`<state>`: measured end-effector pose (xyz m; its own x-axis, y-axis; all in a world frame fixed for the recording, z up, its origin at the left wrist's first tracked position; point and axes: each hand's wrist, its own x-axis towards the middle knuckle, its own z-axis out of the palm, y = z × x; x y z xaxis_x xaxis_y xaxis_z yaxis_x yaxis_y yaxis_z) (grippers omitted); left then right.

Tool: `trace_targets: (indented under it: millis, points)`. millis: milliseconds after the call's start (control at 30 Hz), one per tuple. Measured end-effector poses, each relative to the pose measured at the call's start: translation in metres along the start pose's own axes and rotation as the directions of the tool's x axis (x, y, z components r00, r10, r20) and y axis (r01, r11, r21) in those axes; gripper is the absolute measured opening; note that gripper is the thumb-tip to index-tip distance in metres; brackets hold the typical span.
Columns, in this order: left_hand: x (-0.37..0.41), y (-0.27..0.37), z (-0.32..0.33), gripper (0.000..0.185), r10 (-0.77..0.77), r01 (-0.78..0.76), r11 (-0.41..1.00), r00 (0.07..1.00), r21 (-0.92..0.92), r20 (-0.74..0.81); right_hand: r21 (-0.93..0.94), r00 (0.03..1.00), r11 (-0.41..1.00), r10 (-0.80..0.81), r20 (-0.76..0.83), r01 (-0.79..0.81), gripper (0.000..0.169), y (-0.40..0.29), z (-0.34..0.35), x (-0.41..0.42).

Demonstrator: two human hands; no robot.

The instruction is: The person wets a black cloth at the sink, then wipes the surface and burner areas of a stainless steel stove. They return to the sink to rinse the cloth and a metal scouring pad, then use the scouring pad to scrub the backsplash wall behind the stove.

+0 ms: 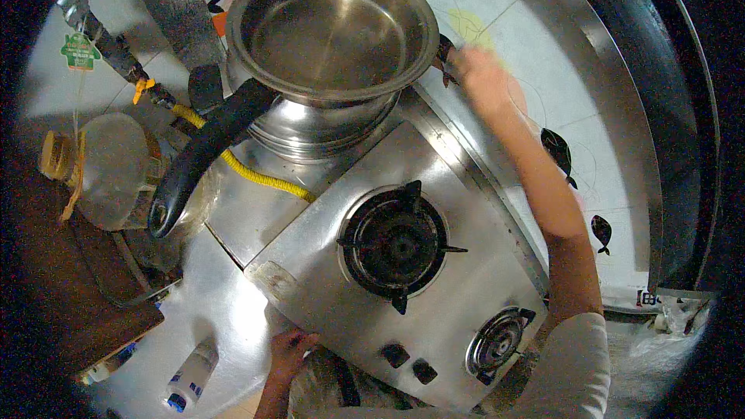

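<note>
My right hand (484, 77) is blurred and reaches far over the stove, close to the short black side handle (446, 50) of a large steel pan (326, 41). Whether its fingers touch that handle cannot be made out. The pan looks empty and rests atop a rounded steel vessel (326, 122); its long black handle (201, 157) points left. My left hand (290, 349) is low by the front edge of the steel gas stove (361, 320), its fingers bent near the two black knobs (410, 362). What it may hold is too dim to tell.
A large burner (401, 244) and a smaller burner (502, 344) are on the stove. A yellow gas hose (268, 181) runs behind it from a pipe valve (142, 90). A plastic bottle (194, 375) is at lower left, a cloudy jar (113, 171) at left. Fish-patterned tiles (617, 186) line the wall.
</note>
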<state>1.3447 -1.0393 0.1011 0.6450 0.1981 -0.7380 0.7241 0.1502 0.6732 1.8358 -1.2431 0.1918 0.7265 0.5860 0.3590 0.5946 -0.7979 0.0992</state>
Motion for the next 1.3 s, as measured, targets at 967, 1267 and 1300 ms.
trace_targets:
  millis: [967, 1267, 1300]
  points:
    - [-0.001, -0.004, -0.001, 0.023, 0.01, -0.009, 0.997, 1.0, -0.074, 0.012, -0.322, 0.965, 0.932, -0.219, -0.142, 0.165, 0.039, 0.027, -0.012, -0.001]
    - [0.012, -0.032, 0.002, 0.024, 0.086, -0.087, 0.996, 0.994, 0.015, 0.069, -0.471, 0.911, 0.876, -0.273, -0.311, 0.102, 0.04, 0.006, -0.091, 0.039]
    - [0.012, -0.036, 0.0, 0.024, 0.12, -0.12, 0.993, 0.991, -0.011, 0.052, -0.48, 0.901, 0.874, -0.27, -0.341, 0.081, 0.04, 0.002, -0.084, 0.037]
